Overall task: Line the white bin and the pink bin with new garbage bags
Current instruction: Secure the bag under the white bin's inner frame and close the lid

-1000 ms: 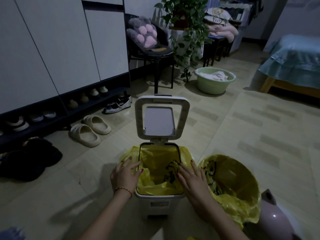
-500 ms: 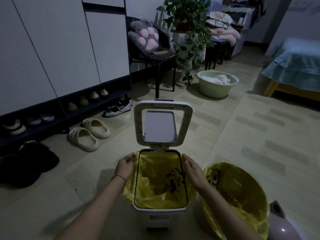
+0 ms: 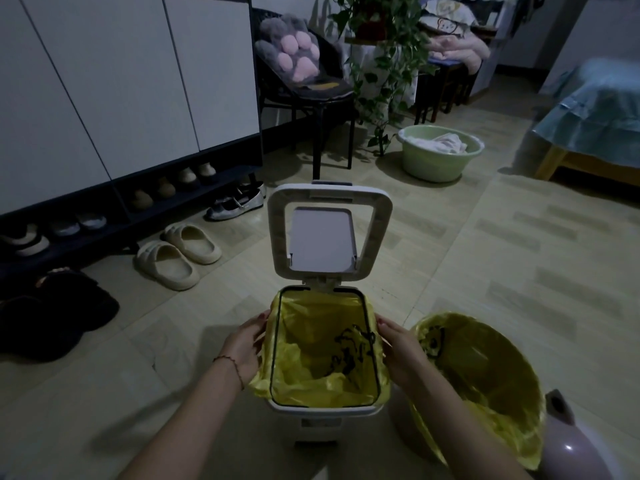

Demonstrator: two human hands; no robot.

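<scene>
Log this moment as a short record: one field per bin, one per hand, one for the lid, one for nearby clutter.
white bin: white bin in front of the person, yellow bag inside, its edge folded over the rim
pink bin: pink bin at right, yellow liner draped over its rim
lid: lid standing upright, open
left hand: left hand against the bag overhang on the white bin's left side
right hand: right hand against the overhang on its right side
clutter: slippers on the floor, green basin further back
</scene>
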